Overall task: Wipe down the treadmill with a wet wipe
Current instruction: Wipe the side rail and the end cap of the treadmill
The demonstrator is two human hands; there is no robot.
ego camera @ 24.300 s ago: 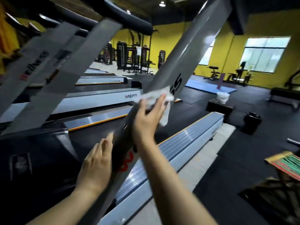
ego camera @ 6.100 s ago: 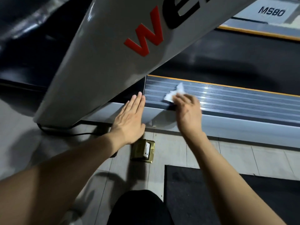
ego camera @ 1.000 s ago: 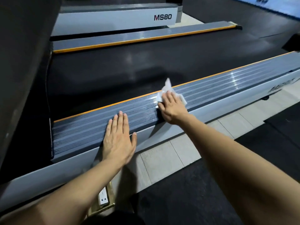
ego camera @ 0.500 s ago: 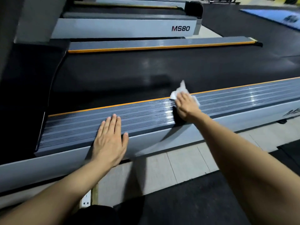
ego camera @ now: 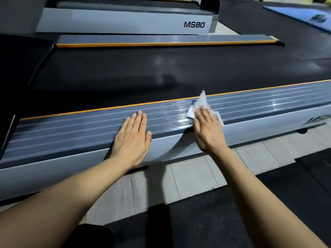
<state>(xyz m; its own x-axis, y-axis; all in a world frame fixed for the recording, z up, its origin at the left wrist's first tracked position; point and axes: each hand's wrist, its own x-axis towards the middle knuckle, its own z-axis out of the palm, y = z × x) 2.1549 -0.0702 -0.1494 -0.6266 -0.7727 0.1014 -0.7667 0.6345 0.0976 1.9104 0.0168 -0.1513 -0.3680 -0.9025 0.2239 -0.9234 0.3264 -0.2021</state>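
white wipe (ego camera: 200, 102); grey ribbed rail (ego camera: 71, 133), orange edge (ego camera: 107, 109)

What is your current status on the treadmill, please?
Left hand flat on side rail. Right hand presses wet wipe on rail. Nothing in the way.

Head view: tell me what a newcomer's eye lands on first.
First, the two hands on the near ribbed side rail: the right hand presses a white wet wipe onto it, the left hand lies flat beside it. Behind runs the black treadmill belt, then red-and-black MS80 lettering on the next machine.
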